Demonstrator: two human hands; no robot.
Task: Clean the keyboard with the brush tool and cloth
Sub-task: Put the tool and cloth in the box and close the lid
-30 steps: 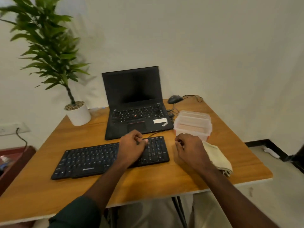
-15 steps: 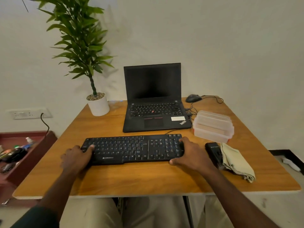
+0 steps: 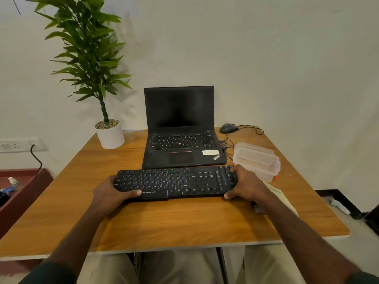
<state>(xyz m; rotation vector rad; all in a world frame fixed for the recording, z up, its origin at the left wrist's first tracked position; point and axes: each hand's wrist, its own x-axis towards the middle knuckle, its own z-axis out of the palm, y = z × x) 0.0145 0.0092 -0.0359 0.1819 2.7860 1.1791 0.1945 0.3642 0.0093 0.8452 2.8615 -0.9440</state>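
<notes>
Both hands gripped the keyboard (image 3: 176,184) by its ends, left hand (image 3: 111,194) and right hand (image 3: 245,186), just before the laptop (image 3: 180,128). It seemed a positioning step; next, the right hand must take the cloth (image 3: 282,198) beside the keyboard.

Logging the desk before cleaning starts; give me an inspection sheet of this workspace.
Surface: wooden table.
Job's things: black keyboard flat, before laptop; cloth mostly hidden by right arm; brush not identifiable.
Clutter: potted plant, mouse, plastic containers.
Grips: left hand and right hand hold keyboard's ends.
Cables: mouse cable; wall-socket cable.
Surroundings: white wall, red shelf at left.
</notes>
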